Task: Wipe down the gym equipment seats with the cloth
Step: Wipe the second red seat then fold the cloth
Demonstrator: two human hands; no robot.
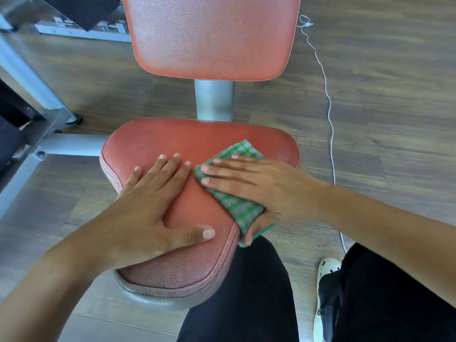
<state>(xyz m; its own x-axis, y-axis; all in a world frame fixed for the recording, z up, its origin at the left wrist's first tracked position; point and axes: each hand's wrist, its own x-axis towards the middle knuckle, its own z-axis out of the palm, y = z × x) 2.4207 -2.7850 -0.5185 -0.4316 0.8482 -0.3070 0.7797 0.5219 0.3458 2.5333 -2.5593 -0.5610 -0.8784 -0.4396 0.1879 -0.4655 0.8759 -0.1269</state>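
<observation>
Cloth [238, 208] under right hand [266, 186], left hand [148, 208] on seat [160, 141] (cable [329, 107] beside)

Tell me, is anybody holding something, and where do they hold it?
The right hand presses flat on top of the green cloth, thumb at its near edge. The left hand rests flat on the seat, holding nothing.

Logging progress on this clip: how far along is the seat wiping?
Done: no wiped area can be told apart. In hand: the right hand presses the green checked cloth onto the red seat, right of the left hand lying flat there. Left: apparently the backrest, which nothing touches.
</observation>
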